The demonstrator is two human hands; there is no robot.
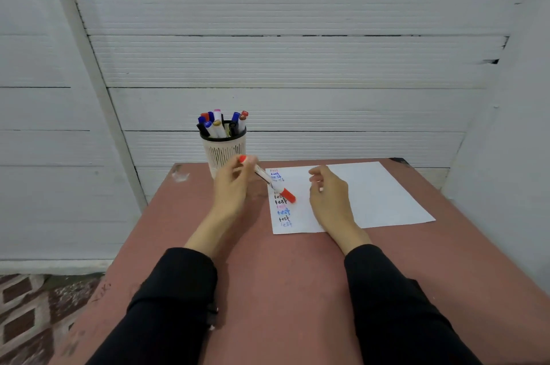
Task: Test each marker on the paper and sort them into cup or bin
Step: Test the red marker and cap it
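Red-capped marker (275, 183) pinched in left hand (235, 186) fingers over paper (351, 195), right hand (329, 195) fingers loosely curled, cup (223, 150) behind.

Both arms reach forward from the near edge, each in a long black sleeve that ends short of the wrist, leaving the forearms bare. The left hand (235, 186) is raised at centre-left, fingers curled and pinching the upper barrel of a white marker with a red cap (276, 186), which slants down to the right with the capped end lowest (a red end shows above the fingertips). The right hand (329, 195) lies to its right, back facing up, fingers loosely curled toward the left and holding nothing. The two hands are near each other without touching.
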